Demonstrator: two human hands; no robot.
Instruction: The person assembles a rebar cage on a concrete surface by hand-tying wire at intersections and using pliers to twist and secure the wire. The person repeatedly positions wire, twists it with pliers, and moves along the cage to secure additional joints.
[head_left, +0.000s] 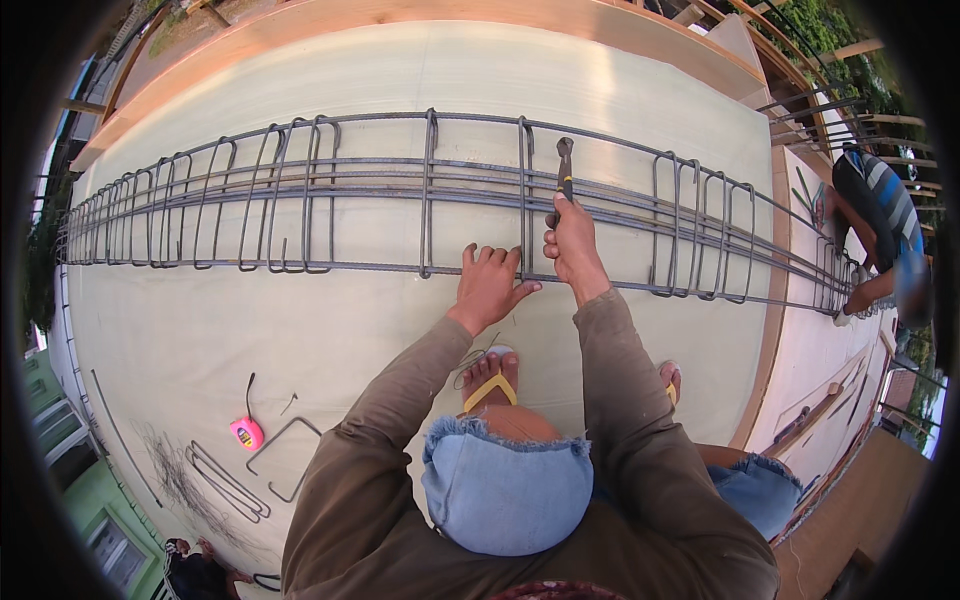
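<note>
A long rebar cage (428, 190) of lengthwise bars and bent stirrups stretches across a pale sheet surface (400, 80). My right hand (576, 240) is closed around the handles of nippers (565, 165), dark with yellow marks, whose head points away from me over the cage. My left hand (488, 285) grips the near lengthwise rebar (590, 283) beside a stirrup (524, 200). Its fingers bend over the bar and the thumb stretches right along it. Thin tie wire (475, 362) lies by my sandaled foot.
A pink tape measure (247, 432), a loose bent stirrup (283, 447), hooked bars (225, 482) and a tangle of tie wires (172, 475) lie at the left. One person (880, 215) bends over the cage's right end; another (195, 572) is at lower left. A wooden board (300, 47) edges the far side.
</note>
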